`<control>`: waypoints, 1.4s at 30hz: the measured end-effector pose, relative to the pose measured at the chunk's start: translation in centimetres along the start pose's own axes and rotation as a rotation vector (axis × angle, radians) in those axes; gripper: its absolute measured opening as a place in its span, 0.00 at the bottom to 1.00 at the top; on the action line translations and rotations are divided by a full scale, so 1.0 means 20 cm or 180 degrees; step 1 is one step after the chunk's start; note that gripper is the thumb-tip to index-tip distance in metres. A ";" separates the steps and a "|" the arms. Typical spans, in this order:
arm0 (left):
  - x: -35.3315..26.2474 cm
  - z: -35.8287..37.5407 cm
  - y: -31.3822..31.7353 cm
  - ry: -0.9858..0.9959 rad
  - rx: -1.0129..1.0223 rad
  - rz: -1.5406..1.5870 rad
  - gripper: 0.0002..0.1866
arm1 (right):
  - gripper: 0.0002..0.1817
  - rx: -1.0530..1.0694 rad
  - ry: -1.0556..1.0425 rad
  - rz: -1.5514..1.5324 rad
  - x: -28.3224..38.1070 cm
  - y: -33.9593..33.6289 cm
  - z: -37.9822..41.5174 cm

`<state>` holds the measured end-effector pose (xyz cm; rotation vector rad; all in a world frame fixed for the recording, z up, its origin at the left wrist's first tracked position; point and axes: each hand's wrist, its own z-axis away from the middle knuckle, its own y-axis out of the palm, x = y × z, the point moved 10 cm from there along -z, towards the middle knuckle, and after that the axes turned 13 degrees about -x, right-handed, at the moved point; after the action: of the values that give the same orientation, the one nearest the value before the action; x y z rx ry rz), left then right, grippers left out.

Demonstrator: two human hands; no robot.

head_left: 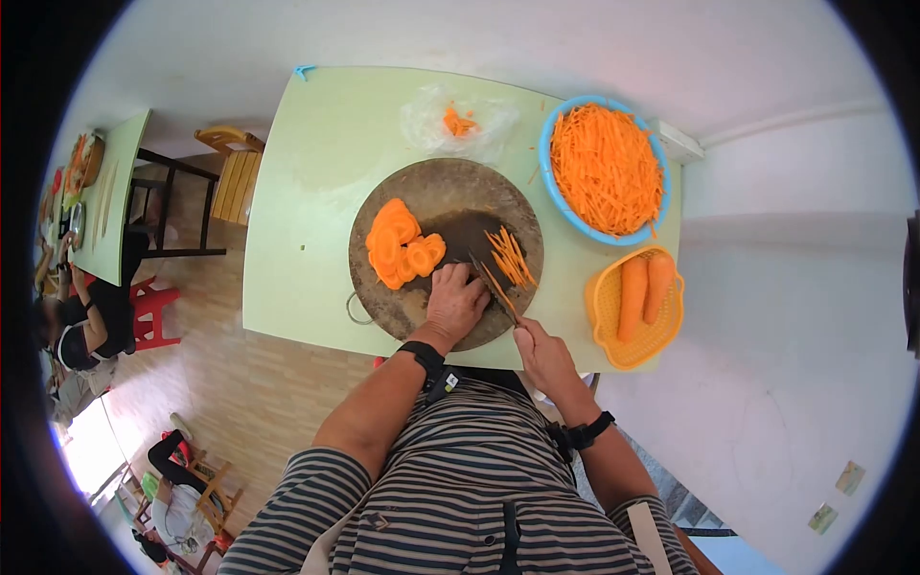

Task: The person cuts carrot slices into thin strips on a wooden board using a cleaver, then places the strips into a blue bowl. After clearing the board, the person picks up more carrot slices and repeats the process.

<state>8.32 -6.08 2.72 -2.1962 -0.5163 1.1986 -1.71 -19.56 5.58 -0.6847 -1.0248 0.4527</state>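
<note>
A round chopping board (383, 316) lies on the pale green table. Orange carrot slices (395, 244) are piled on its left part, and thin carrot strips (510, 257) lie on the right part. My right hand (546, 359) is closed round the handle of a knife (494, 286), whose blade points up and left across the board. Beside the blade, my left hand (456, 299) presses down on the board with its fingers curled. What lies under those fingers is hidden.
A blue basin (546, 158) of shredded carrot stands at the table's back right. Nearer is a yellow basket (606, 331) holding carrots. A plastic bag (426, 120) with carrot bits lies behind the board. People sit at the far left, near another table (110, 206) and a red stool (153, 311).
</note>
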 end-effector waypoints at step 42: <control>0.00 0.00 0.00 0.0010 -0.0149 -0.0008 0.09 | 0.23 -0.0083 0.0031 -0.0292 -0.01 -0.01 -0.04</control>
<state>8.35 -6.05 2.83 -2.2355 -0.5508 1.1931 -1.02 -20.10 5.22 -0.6595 -1.0499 0.3564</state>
